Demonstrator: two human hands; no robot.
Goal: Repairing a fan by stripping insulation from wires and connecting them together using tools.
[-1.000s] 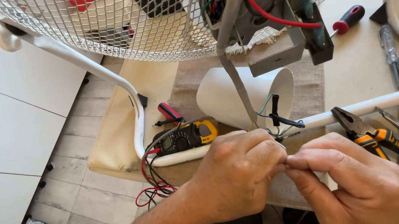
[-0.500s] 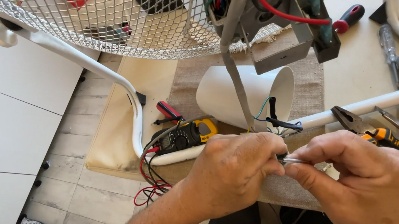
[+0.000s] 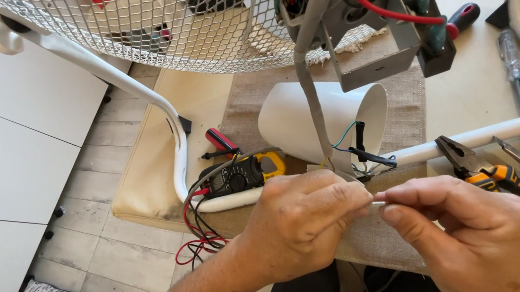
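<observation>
A big white wire fan cage (image 3: 111, 6) is lying across the top of the table (image 3: 461, 92), and its white tube frame (image 3: 146, 94) is bending down past the table's edge. A white cup-shaped cover (image 3: 316, 123) is lying on its side on a brown cloth (image 3: 407, 98), with thin wires (image 3: 359, 154) coming out of its open end. The right hand (image 3: 480, 252) is sitting low on the right, and the left hand (image 3: 300, 221) is sitting just beside it. Both hands are pinching one small pale wire end (image 3: 378, 205) between thumb and fingers, right in front of the cover. Yellow and black pliers (image 3: 503, 179) are lying just behind the right hand. A yellow and black meter (image 3: 244, 174) is resting left of the left hand, with red and black leads (image 3: 197, 238) hanging off the table. A small screwdriver (image 3: 510, 65) is lying far back on the right.
</observation>
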